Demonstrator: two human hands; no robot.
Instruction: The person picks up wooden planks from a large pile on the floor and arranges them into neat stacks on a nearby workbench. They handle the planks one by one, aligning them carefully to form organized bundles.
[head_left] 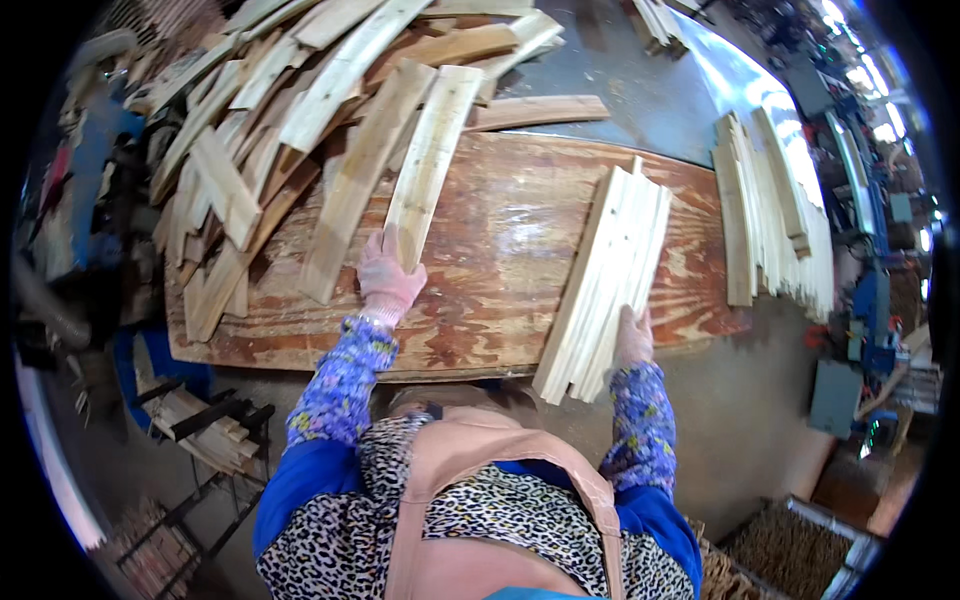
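My left hand point(390, 280), in a pale pink glove, closes over the near end of a light wooden board point(436, 150). That board slants away from me, its far end reaching the large heap at the back left. A darker board point(366, 180) lies just left of it. At the right of the worktable, my right hand point(635, 338) grips the right side of a small stack of narrow pale boards point(612, 270), close to its near end. The stack lies at a slant, and its near end sticks out past the table's front edge. Some of my right fingers are hidden.
The worn plywood tabletop point(500, 260) spans the space before me. A large jumbled heap of boards point(230, 130) covers its left and back. Another row of boards point(770, 215) lies at the far right, near blue machinery point(870, 290). A crate of wood pieces point(790, 550) stands low right.
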